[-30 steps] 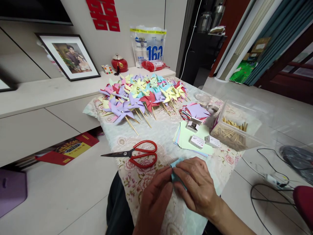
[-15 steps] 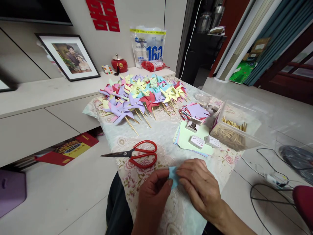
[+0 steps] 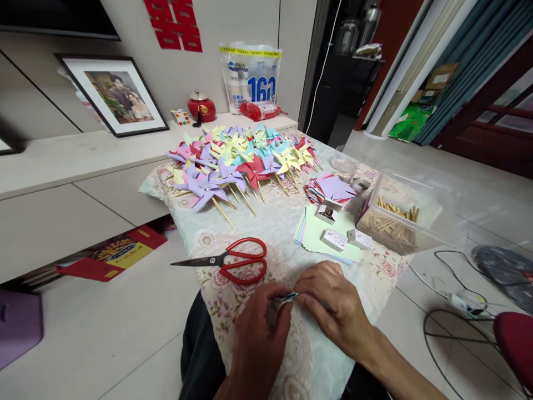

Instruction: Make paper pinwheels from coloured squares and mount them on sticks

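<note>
Blue paper [image 3: 288, 299] sits pinched between the left hand [image 3: 260, 328] and the right hand [image 3: 333, 305], just below the red scissors [image 3: 233, 260]. She seems to be pressing a fold; next it likely needs cutting.

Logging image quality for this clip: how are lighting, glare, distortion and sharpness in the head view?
Head view: even indoor light with soft shadows. There is wide-angle distortion, with wall and floor lines leaning outward at the edges. Mild glare shows on the clear plastic box. The scissors and pinwheels are sharp; the blue paper pinched between left hand and right hand is slightly soft.
</note>
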Tool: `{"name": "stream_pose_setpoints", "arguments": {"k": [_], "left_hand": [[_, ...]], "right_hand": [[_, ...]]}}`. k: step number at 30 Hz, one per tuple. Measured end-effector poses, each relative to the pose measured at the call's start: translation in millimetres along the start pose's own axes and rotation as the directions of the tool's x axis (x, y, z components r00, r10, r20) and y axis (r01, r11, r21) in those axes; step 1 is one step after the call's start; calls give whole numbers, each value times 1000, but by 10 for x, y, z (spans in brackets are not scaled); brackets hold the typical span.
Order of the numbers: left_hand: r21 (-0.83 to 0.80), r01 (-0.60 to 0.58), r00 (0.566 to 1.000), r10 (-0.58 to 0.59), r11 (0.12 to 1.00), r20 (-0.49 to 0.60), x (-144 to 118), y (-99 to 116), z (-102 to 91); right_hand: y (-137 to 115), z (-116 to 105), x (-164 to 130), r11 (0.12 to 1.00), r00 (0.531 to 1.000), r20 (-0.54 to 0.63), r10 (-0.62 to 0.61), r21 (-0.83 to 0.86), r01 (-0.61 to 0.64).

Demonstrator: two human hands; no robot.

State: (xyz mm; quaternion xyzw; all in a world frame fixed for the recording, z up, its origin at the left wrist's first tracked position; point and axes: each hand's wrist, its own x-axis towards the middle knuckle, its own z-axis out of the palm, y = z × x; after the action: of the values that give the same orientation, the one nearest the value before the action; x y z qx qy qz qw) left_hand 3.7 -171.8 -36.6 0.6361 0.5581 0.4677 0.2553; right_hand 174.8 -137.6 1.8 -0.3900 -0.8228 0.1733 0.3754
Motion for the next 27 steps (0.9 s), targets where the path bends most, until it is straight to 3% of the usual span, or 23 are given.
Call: {"name": "stream_pose_setpoints", "arguments": {"k": [4,7,10,14,18,21,27], "left_hand": [[191,-336,937,347,922,-29,77,-6,-17],[323,-421,884,464,847,-64,120,-3,-8],[442,-483,849,528,756,25,101,-49,22],[460,-558,814,564,690,141,3,-174,40],[469,-584,805,550,662,225,-112,-230,-26],[484,-564,825,477,669,303,-200,-215,-72],[476,-514,858,412,714,308,-323,-196,-52]], "right_hand": [[22,42,-2,990,991,-66,-115,-87,109],[50,61,-35,963,974,-79,-210,-188,193],[89,77,-119,937,972,11,-233,-266,227],[127,91,-296,930,971,158,-177,-295,218],[95,63,-458,935,974,194,-117,-310,174],[49,41,-538,935,974,216,-73,-324,142],[14,64,-603,920,964,264,-11,-376,113]]}}
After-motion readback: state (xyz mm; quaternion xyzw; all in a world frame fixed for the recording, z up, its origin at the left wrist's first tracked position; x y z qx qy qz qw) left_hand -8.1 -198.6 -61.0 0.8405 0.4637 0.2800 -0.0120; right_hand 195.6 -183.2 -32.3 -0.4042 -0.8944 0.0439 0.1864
